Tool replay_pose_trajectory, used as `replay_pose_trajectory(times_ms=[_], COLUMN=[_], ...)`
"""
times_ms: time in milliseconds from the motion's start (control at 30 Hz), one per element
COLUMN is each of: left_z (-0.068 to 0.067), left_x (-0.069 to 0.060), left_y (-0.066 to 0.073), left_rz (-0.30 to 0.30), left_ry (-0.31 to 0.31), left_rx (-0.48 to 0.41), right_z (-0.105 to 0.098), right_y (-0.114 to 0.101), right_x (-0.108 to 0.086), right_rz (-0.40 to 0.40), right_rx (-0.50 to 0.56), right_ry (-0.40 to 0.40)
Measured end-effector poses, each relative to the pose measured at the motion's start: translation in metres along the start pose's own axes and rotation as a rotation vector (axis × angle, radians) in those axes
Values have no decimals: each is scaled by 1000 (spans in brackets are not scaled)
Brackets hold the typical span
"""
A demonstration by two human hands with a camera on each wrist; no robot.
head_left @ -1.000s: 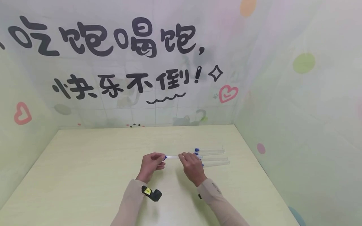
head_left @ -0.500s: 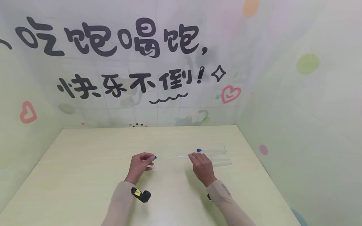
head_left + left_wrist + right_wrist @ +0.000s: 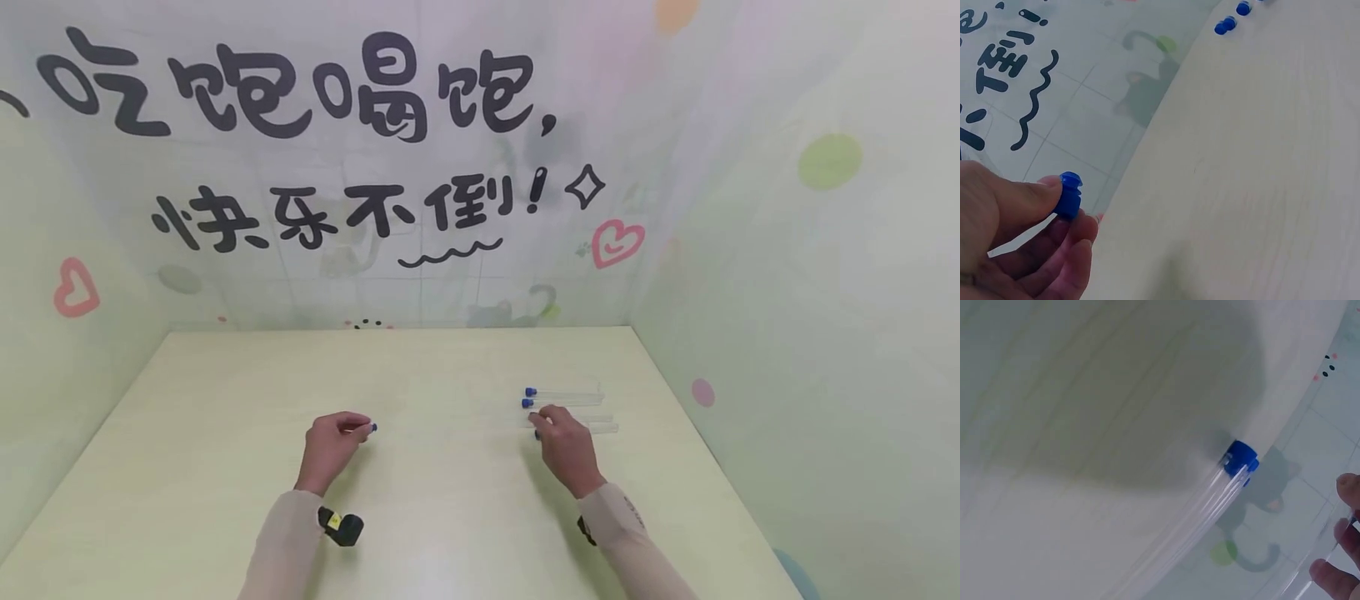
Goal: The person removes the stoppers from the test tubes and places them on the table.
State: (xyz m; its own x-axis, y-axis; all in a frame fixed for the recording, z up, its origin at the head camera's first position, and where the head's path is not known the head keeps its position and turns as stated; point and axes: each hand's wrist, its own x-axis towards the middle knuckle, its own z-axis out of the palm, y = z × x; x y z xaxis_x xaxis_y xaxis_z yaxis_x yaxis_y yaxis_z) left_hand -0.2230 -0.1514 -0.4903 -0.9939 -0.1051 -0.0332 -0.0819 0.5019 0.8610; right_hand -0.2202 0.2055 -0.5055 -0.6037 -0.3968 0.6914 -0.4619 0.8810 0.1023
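Note:
Between thumb and fingertips, my left hand (image 3: 328,446) pinches a small blue cap (image 3: 373,427) above the left-centre of the table. In the left wrist view the ribbed cap (image 3: 1068,197) is upright and separate from any tube. My right hand (image 3: 567,450) is over the left ends of several clear tubes lying on the right side. The right wrist view catches the fingers of this hand (image 3: 1349,537) at the right edge, around a clear tube (image 3: 1301,586) that is partly out of frame. Nearby in that view lies a tube with a blue cap (image 3: 1241,458).
Two blue-capped tubes (image 3: 570,393) lie side by side just behind my right hand, with others partly under it. The pale wooden table (image 3: 420,517) meets a printed back wall (image 3: 315,292) and a side wall (image 3: 765,333) on the right.
The blue cap came off the tube between my hands. My left hand moved left with the cap, and my right hand moved right with the clear tube, over the other tubes.

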Motion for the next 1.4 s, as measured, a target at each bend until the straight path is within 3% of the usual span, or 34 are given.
replay_pose_trajectory(times_ms=[167, 367, 700, 1100, 1400], left_z=[-12, -24, -38, -31, -30], left_x=[-6, -7, -8, -8, -11], left_y=[-12, -25, -41, -50, -53], left_rz=[-6, 31, 23, -23, -37], left_ry=[25, 49, 20, -22, -8], left_rx=[67, 126, 238, 272, 297], right_z=[-13, -19, -28, -31, -27], right_y=[11, 22, 40, 44, 40], right_x=[-11, -28, -42, -48, -52], right_rz=[22, 72, 104, 65, 48], right_rx=[37, 90, 146, 205, 204], right_ry=[-127, -210, -369, -488, -512])
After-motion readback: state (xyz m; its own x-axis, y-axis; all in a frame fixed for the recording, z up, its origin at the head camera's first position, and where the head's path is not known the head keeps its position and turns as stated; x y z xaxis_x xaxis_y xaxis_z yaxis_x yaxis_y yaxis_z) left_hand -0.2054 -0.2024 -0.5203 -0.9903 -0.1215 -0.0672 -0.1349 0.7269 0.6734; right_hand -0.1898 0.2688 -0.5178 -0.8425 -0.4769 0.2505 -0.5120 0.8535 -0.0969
